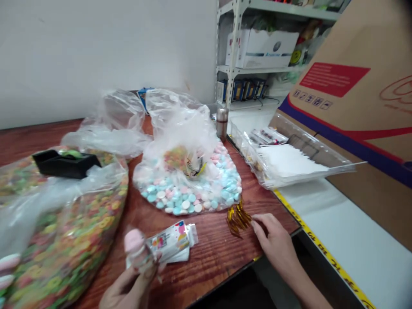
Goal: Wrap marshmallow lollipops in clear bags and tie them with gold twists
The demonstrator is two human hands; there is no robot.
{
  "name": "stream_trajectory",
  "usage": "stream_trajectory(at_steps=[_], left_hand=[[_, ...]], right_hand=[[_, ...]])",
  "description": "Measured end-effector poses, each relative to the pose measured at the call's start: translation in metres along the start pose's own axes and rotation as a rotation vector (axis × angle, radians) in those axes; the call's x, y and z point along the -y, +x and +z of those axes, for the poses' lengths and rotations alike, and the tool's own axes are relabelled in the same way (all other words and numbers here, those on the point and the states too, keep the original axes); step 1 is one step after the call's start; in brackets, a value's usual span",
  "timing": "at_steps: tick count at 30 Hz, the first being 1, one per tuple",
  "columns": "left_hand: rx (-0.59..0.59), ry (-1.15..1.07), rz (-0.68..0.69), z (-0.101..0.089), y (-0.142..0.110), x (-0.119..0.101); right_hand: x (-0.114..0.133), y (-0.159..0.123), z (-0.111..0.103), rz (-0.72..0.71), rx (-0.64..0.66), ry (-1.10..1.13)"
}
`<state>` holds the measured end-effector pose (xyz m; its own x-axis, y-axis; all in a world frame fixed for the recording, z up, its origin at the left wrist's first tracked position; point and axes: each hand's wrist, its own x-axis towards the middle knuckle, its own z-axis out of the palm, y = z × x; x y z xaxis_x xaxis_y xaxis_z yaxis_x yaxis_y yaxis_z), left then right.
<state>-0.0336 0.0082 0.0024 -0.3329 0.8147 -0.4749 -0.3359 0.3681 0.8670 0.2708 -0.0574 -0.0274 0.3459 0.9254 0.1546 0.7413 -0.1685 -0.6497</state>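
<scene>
My left hand point(133, 287) grips a small clear bottle with a pink cap point(135, 241), held upright but blurred; what is inside is hard to make out. Behind it on the table lie small printed plastic packets point(170, 241) with coloured dots. My right hand point(273, 238) pinches at the edge of a bunch of gold metallic twist ties point(238, 218) near the table's right edge. Just beyond the ties sits a large clear bag of pastel round candies point(186, 201), with a small printed packet point(195, 165) on top.
At left, bags of coloured ring candies point(86, 231) carry a black tape dispenser point(66, 163). A metal flask point(222, 122) stands at the back. To the right are a clear plastic tray point(273, 184) with white paper slips, a large cardboard box point(360, 107) and a shelf rack point(236, 43).
</scene>
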Motion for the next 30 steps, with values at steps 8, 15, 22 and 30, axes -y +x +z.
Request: stream_trajectory(at_steps=[8, 15, 22, 30], left_hand=[[0.092, 0.011, 0.184, -0.016, -0.007, -0.006], [0.176, -0.021, 0.105, -0.021, -0.013, 0.0], [0.342, -0.248, -0.297, -0.012, -0.028, 0.005], [0.536, -0.281, -0.258, 0.023, -0.035, 0.009]], right_hand=[[0.067, -0.031, 0.042, -0.258, 0.436, 0.009], [0.081, -0.039, 0.092, -0.27, 0.282, -0.073], [0.087, -0.013, 0.072, -0.233, 0.406, 0.262], [0.105, -0.025, 0.063, -0.214, 0.489, 0.52]])
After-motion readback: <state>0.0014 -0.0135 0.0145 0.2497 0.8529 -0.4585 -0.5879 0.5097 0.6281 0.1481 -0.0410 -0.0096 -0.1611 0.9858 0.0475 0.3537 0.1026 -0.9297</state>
